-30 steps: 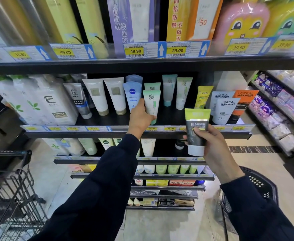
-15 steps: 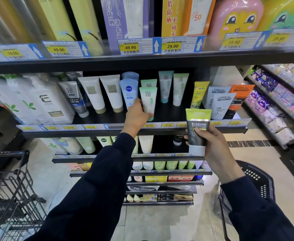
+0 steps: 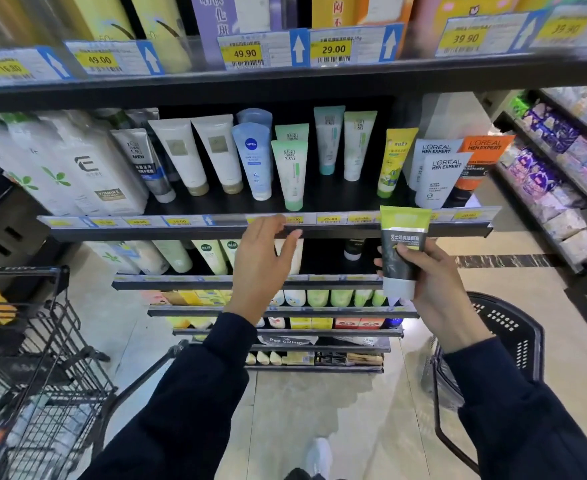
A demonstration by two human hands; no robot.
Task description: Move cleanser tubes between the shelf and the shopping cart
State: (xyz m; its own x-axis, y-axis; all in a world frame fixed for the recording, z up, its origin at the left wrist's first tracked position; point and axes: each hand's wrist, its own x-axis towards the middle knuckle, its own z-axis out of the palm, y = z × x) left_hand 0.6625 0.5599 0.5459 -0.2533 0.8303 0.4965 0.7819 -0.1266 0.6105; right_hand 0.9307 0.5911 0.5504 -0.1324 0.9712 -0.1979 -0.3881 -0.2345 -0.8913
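My right hand (image 3: pixel 434 289) grips a dark grey cleanser tube with a lime-green top (image 3: pixel 401 247), upright, in front of the shelf edge. A light green tube (image 3: pixel 290 174) stands on the middle shelf (image 3: pixel 337 199) among several other cleanser tubes. My left hand (image 3: pixel 264 261) hovers just below and in front of that shelf's price rail, fingers relaxed and empty, apart from the light green tube. A black wire shopping cart (image 3: pixel 35 358) stands at the lower left.
A black plastic basket (image 3: pixel 503 337) sits at the lower right behind my right arm. White pump bottles (image 3: pixel 60 168) fill the shelf's left end. L'Oreal tubes (image 3: pixel 441 174) stand at its right. Another shelf unit (image 3: pixel 562 174) runs along the right. Lower shelves hold more tubes.
My left hand has let go of the light green tube and dropped back below the shelf edge. The tube stays standing on the shelf. My right hand still holds its tube.
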